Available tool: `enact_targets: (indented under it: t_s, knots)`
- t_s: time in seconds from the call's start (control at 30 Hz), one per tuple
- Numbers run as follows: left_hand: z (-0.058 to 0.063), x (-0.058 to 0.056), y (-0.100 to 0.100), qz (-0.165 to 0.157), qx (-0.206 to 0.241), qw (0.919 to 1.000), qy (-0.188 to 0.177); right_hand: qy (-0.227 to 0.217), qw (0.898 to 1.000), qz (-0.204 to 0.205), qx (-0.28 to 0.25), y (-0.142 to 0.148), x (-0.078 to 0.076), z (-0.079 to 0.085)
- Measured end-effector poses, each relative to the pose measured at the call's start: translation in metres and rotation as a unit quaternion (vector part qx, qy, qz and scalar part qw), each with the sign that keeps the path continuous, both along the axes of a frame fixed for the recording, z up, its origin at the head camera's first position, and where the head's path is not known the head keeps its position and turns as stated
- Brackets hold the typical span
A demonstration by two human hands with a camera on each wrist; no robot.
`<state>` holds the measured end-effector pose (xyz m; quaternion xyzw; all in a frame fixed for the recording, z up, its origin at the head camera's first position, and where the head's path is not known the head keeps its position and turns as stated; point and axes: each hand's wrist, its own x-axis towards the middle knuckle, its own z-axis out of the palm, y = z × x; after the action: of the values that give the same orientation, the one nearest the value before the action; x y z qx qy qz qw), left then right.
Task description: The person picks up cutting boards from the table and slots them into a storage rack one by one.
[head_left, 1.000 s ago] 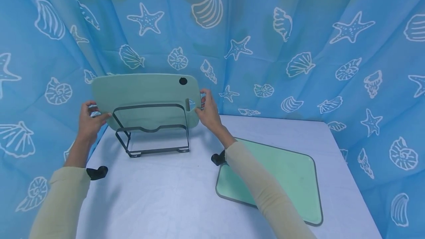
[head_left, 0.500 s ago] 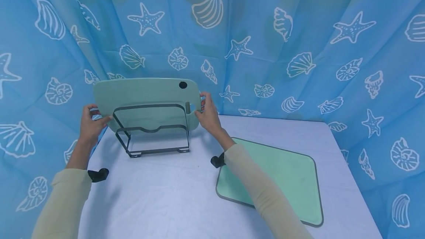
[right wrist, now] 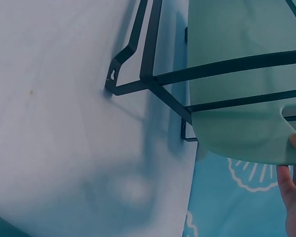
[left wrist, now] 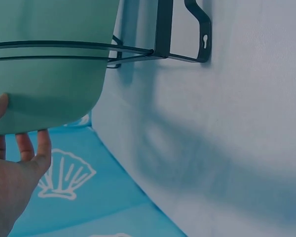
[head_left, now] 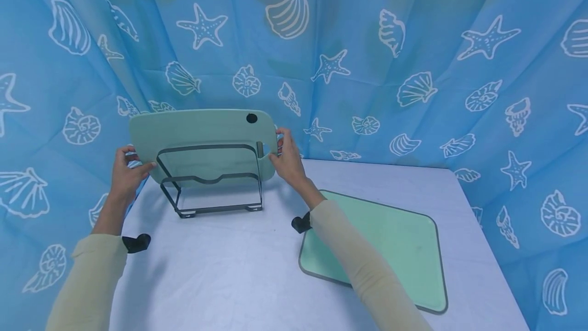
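Note:
A pale green cutting board [head_left: 197, 127] stands upright, leaning at the black wire rack [head_left: 220, 209], whose bars pass in front of it. It has a black dot near its top right corner and a handle slot at the right. My left hand [head_left: 126, 175] pinches its left edge, thumb on the near face and fingers behind, as the left wrist view shows on the board [left wrist: 44, 89]. My right hand [head_left: 290, 160] pinches the opposite edge beside the slot, its thumb at the slot's rim. The board's lower edge is partly hidden by the rack.
A second green cutting board [head_left: 399, 249] with a grey rim lies flat on the white table [head_left: 220, 264] at the right, partly under my right sleeve [head_left: 367, 264]. A blue curtain [head_left: 349, 29] with white shells and starfish hangs behind and around the table.
Both hands have lowered the cutting board slightly behind the rack's bars. Over the last half second it has barely moved. The rack and the second board have stayed put.

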<state>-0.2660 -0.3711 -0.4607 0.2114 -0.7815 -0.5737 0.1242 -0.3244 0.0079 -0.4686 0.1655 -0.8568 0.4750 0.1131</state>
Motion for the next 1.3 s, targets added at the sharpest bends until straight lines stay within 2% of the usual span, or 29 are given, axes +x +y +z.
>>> enact_targets:
  t_s: [0.27, 0.33, 0.37, 0.43, 0.5, 0.57, 0.6, 0.7, 0.8, 0.93, 1.0, 1.13, 1.2, 1.3]
  knots:
    - [-0.001, -0.001, 0.000, 0.004, 0.006, 0.9999, -0.010, 0.000, 1.000, 0.000, 0.003, -0.001, 0.000, -0.002]
    - [-0.034, -0.019, -0.026, -0.006, -0.010, 0.9999, 0.006, 0.001, 1.000, -0.002, 0.004, -0.002, -0.001, -0.002]
    - [-0.042, -0.024, -0.033, -0.006, -0.017, 0.9998, 0.007, 0.001, 1.000, -0.003, 0.005, -0.002, -0.001, -0.003]
    - [-0.045, -0.027, -0.037, -0.007, -0.017, 0.9998, 0.006, 0.001, 1.000, -0.005, 0.008, -0.002, -0.001, -0.003]
    - [-0.044, -0.026, -0.037, -0.008, -0.018, 0.9998, 0.008, -0.001, 1.000, -0.009, 0.009, -0.002, -0.001, -0.002]
    - [-0.009, -0.006, -0.011, 0.002, -0.006, 0.9999, -0.014, -0.003, 1.000, -0.012, 0.009, -0.002, -0.001, -0.001]
    - [0.001, -0.001, -0.005, 0.003, -0.002, 0.9999, -0.015, -0.006, 1.000, -0.013, 0.010, -0.002, 0.000, 0.000]
    - [0.005, 0.003, -0.006, 0.006, -0.014, 0.9999, -0.004, -0.010, 1.000, -0.013, 0.008, -0.001, 0.000, 0.003]
    - [-0.007, -0.007, -0.023, 0.019, -0.005, 0.9993, 0.032, -0.012, 1.000, -0.008, 0.006, 0.000, 0.001, 0.006]
    - [-0.015, -0.018, -0.041, 0.031, 0.005, 0.9977, 0.060, -0.011, 1.000, 0.004, 0.020, 0.007, 0.002, 0.008]
    - [-0.005, -0.015, -0.037, 0.039, -0.010, 0.9975, 0.058, -0.015, 0.999, 0.011, 0.031, 0.012, 0.003, 0.008]
    - [0.028, 0.003, -0.011, 0.043, -0.052, 0.9959, 0.061, -0.018, 0.999, 0.016, 0.037, 0.025, 0.004, 0.006]
    - [0.045, 0.013, 0.004, 0.033, -0.084, 0.9941, 0.060, -0.015, 0.999, 0.013, 0.038, 0.031, 0.005, 0.003]
    - [0.058, 0.024, 0.021, 0.012, -0.141, 0.9870, 0.076, -0.010, 0.999, 0.012, 0.032, 0.040, 0.009, 0.002]
